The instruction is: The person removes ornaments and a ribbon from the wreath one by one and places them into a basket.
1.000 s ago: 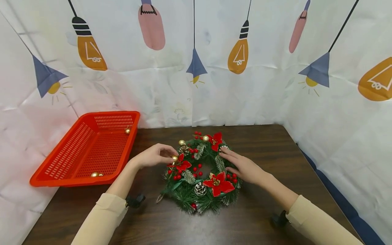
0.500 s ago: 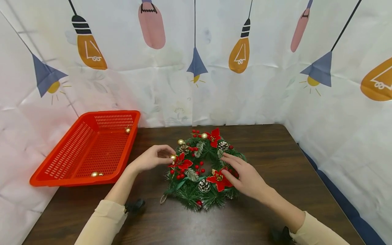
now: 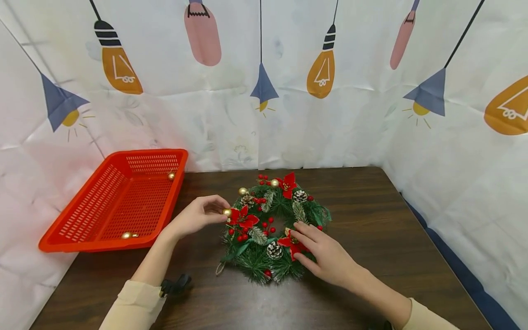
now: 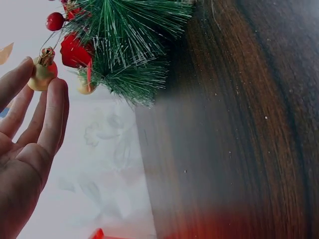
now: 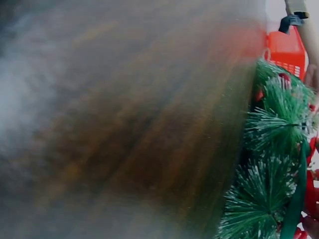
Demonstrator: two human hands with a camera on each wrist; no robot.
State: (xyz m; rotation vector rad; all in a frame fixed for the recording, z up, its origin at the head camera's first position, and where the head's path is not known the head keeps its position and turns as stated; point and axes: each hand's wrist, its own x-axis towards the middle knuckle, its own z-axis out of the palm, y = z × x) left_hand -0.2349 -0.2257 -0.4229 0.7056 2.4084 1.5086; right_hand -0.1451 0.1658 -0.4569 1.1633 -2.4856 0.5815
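The right hand (image 3: 330, 256), fingers loosely extended, partly covers a red flower (image 3: 284, 241) on the wreath (image 3: 252, 262); I cannot tell whether it presses. The wreath lies mid-table (image 3: 371, 201). The left hand (image 3: 197, 216) pinches a gold ball (image 3: 227, 212) beside the wreath's left edge; only the left wrist view shows its cap (image 4: 46, 57). Left lies a basket (image 3: 132, 199), whose two balls (image 3: 126, 235) only the head view shows. Behind hangs a curtain (image 3: 165, 119).

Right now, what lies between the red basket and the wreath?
In the head view: the left hand, pinching a gold ball, its forearm, and dark tabletop.
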